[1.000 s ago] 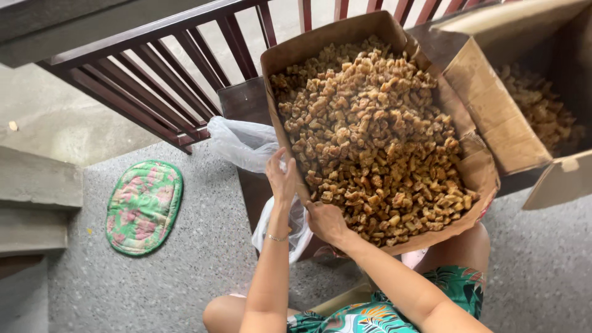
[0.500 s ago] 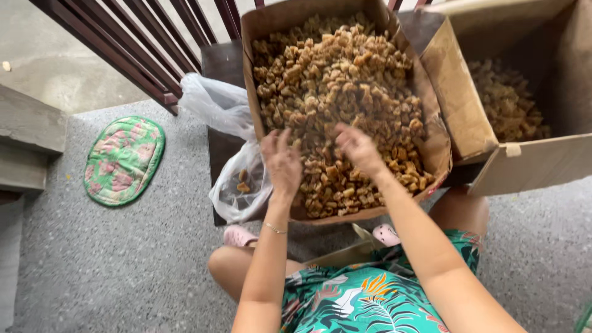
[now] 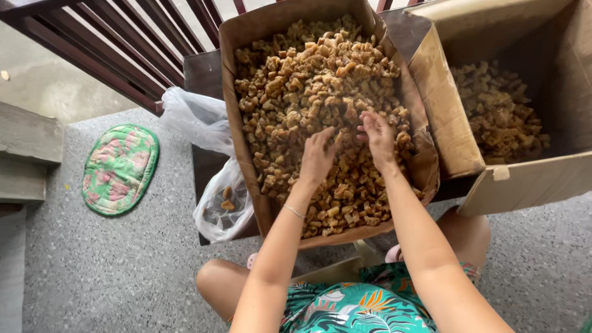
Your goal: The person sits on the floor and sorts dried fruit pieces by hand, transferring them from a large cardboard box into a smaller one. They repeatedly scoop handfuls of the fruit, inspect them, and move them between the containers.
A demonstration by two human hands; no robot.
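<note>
A shallow cardboard box (image 3: 233,92) in front of me is heaped with small golden-brown crispy chunks (image 3: 302,80). My left hand (image 3: 317,157) rests palm down on the chunks near the middle of the heap, fingers dug in among them. Just to its right, my right hand (image 3: 377,137) also lies on the chunks, fingers spread and curled into the pile. Whether either hand grips pieces is unclear. A thin bracelet sits on my left wrist.
A taller open cardboard box (image 3: 450,117) at the right holds more brown chunks (image 3: 499,117). A clear plastic bag (image 3: 216,197) with a few pieces lies left of the shallow box. A green floral mat (image 3: 120,168) lies on the speckled floor. Dark wooden railing (image 3: 129,43) runs behind.
Both hands moved from the near edge of the shallow box up onto the heap of chunks, and now sit close together in its middle. The view has shifted closer.
</note>
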